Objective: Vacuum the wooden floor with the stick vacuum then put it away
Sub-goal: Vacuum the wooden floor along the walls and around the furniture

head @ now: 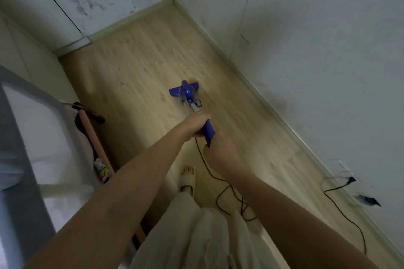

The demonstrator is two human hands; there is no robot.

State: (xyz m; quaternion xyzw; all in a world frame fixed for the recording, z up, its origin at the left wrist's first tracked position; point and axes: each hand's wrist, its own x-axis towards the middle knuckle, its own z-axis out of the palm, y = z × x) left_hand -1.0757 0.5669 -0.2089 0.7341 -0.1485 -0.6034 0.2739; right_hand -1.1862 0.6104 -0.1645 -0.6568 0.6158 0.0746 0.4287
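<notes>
A: What fills the view?

B: The pale wooden plank floor (140, 59), running up to a stained white wall corner. On it, near the middle, lies the blue plastic stick vacuum (189, 96).

A: And which way does the vacuum lie from the hands?

B: Straight ahead and away. Its long axis runs from the blue handle out to the flat head, which points toward that corner. The left hand (194, 124) grips the handle further up, nearer the head; the right hand (219, 153) is curled around the handle's near end. A thin black power cord (231, 190) trails back from the handle, behind the vacuum.

A: So, the next stroke?

B: Probably a push or pull along that axis.
</notes>
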